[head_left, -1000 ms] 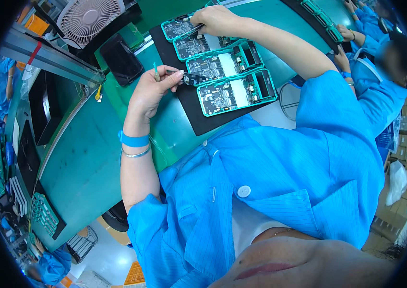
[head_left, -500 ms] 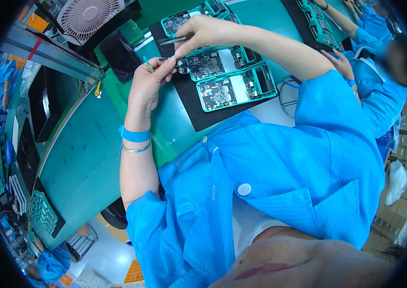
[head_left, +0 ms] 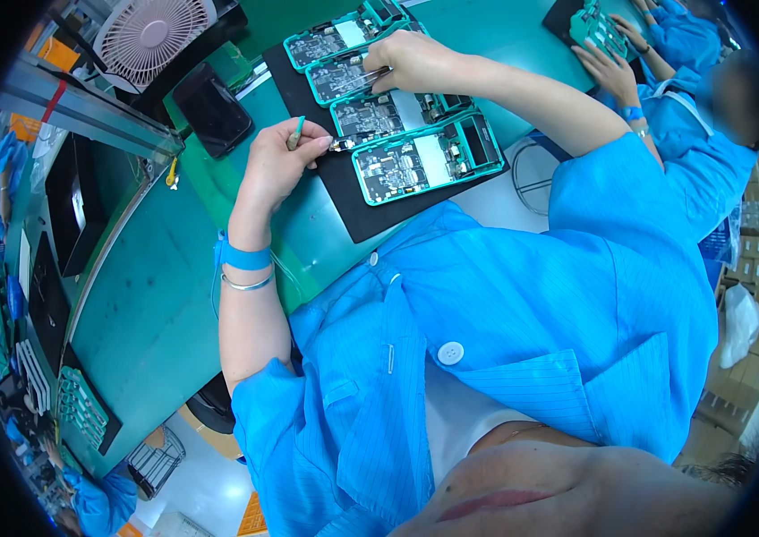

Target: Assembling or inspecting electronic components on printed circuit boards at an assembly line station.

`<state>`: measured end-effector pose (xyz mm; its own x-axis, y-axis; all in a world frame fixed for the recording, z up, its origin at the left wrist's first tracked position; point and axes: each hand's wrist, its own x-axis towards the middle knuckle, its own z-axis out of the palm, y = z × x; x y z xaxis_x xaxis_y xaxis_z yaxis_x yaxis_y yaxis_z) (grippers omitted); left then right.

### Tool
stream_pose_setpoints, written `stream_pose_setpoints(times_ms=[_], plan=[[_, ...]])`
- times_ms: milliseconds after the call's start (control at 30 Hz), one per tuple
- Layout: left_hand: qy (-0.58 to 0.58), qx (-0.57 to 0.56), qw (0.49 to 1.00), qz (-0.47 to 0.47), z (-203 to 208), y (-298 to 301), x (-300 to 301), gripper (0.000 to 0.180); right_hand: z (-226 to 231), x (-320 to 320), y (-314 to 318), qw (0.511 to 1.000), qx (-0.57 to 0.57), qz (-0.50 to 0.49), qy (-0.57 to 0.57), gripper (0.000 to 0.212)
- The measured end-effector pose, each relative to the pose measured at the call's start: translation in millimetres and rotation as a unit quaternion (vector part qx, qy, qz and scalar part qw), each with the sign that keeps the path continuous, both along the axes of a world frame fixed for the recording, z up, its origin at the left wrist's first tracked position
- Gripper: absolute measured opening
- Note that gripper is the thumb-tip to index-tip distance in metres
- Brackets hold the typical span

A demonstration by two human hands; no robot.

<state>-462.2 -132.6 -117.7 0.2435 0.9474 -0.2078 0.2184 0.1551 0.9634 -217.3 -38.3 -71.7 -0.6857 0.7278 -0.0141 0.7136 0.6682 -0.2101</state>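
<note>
Left hand: I see the left hand [head_left: 277,161] pinched on a small dark part [head_left: 341,144], with a slim green stick [head_left: 296,132] standing up between the fingers.
Right hand: on my feed the right hand [head_left: 415,63] is closed on silver tweezers [head_left: 366,80], reaching over the second case from the far end; whether the tips grip anything, I cannot tell.
Change: half a second ago I had both hands meeting at the fingertips; now they are apart, the right one drawn away over the cases.
Small part: it sits at the left fingertips, by the left ends of the two nearest cases; I cannot tell whether it touches them.
Cases: four teal cases [head_left: 438,186] with rounded corners, lying open in a slanting row, each framing a dark, densely dotted circuit board [head_left: 390,174]; the nearest shows a smooth, whitish rectangular panel [head_left: 434,162].
Mat: matte black, flat, under the cases [head_left: 350,213].
Worktop: smooth green sheet, slightly glossy, faintly marked [head_left: 156,295].
Left wrist: soft blue band [head_left: 245,258] above a shiny metal bangle [head_left: 250,285].
</note>
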Motion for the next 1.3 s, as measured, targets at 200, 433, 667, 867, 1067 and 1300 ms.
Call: stream_pose_setpoints(times_ms=[200,433,667,867,1067,1300], plan=[[0.053,0.011,0.998,-0.015,2,1,-1,0.008,-12,2,1,0.997,0.053,0.019,0.06,0.019],[0.01,0.051,0.999,-0.004,2,-1,3,0.007,-11,1,-2,0.997,0.012,0.024,0.065,0.019],[0.073,0.158,0.984,0.038,3,-12,22,0.007,-20,-4,-5,0.996,0.043,0.043,0.071,0.02],[0.103,0.237,0.963,0.071,8,-27,52,0.008,-11,-1,-1,0.995,-0.002,0.036,0.094,0.022],[0.136,0.325,0.932,0.09,-2,-34,71,0.008,23,33,-9,0.962,-0.017,0.024,0.273,0.029],[0.218,0.437,0.868,0.088,-6,-39,84,0.01,22,66,-41,0.947,-0.021,-0.015,0.319,0.026]])
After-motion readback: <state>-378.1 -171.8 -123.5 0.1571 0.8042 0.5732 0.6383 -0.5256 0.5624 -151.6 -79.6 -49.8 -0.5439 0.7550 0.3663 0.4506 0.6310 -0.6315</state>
